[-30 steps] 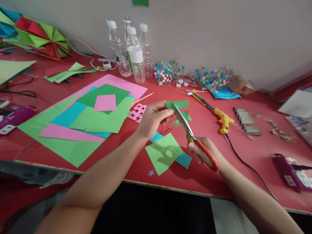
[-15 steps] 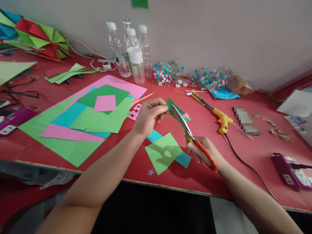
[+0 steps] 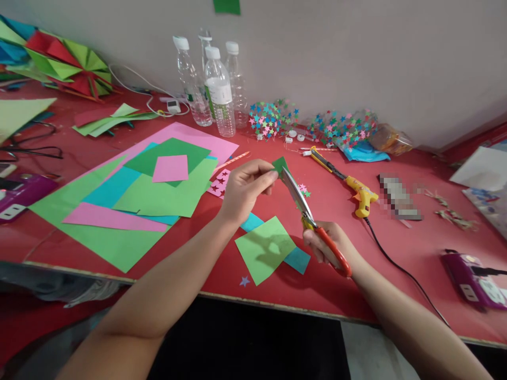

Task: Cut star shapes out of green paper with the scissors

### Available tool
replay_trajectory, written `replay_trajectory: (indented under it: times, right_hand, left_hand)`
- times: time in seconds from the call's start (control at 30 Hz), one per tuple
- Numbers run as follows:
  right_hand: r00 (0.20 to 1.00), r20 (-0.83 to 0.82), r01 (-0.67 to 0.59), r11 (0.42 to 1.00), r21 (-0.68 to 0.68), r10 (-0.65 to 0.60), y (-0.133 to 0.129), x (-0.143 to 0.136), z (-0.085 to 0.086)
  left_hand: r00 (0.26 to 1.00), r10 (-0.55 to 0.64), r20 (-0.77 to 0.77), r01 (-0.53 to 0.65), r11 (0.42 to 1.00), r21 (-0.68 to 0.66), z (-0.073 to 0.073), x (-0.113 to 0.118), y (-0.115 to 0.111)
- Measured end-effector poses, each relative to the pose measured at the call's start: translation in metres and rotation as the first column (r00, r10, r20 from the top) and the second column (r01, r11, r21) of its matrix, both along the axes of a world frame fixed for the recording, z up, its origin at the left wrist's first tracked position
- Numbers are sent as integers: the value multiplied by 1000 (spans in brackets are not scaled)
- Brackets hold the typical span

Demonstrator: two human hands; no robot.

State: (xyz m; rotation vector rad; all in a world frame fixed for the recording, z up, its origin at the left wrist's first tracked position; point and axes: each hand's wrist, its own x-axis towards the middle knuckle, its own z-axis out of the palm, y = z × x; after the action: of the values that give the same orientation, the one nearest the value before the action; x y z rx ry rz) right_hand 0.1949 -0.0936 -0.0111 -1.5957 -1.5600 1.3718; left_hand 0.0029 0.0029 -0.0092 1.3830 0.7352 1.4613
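Between the thumb and fingers of my left hand (image 3: 249, 187) is pinched a small dark green paper piece (image 3: 280, 165). My right hand (image 3: 327, 243) is wrapped round the red handles of a pair of scissors (image 3: 298, 196). The blades point up and left, their tips at the green paper's edge. Below the hands, a light green paper square (image 3: 264, 250) lies across a blue paper strip (image 3: 298, 259). Small star cutouts (image 3: 304, 191) lie behind the blades. Left of my left hand is a pink sheet with star-shaped marks (image 3: 220, 182).
Layered coloured paper sheets (image 3: 170, 198) cover the table's left part. Several plastic bottles (image 3: 220, 95) stand by the wall, beside clusters of coloured stars (image 3: 273, 119). A yellow glue gun (image 3: 361, 195) with a trailing cord lies right; a purple power strip (image 3: 473, 277) sits near the right edge.
The green paper in my left hand now shows smaller and turned beside the scissors. The blades look more closed, and both hands have shifted only slightly.
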Motion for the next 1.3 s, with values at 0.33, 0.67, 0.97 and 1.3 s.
replay_trajectory:
  times: [0.33, 0.67, 0.97, 1.3]
  right_hand:
    - [997, 70, 44, 999, -15, -43, 3, -3, 2]
    - [994, 81, 67, 997, 29, -69, 5, -3, -3]
    - [998, 43, -45, 997, 61, 42, 3, 3, -2]
    - [987, 61, -150, 988, 40, 148, 3, 7, 2]
  left_hand:
    - [996, -78, -38, 75, 994, -77, 7, 1, -8]
    - [977, -206, 53, 212, 957, -197, 0, 6, -6]
    - [999, -54, -7, 53, 994, -94, -1, 0, -1]
    - [993, -87, -74, 84, 995, -46, 4, -9, 3]
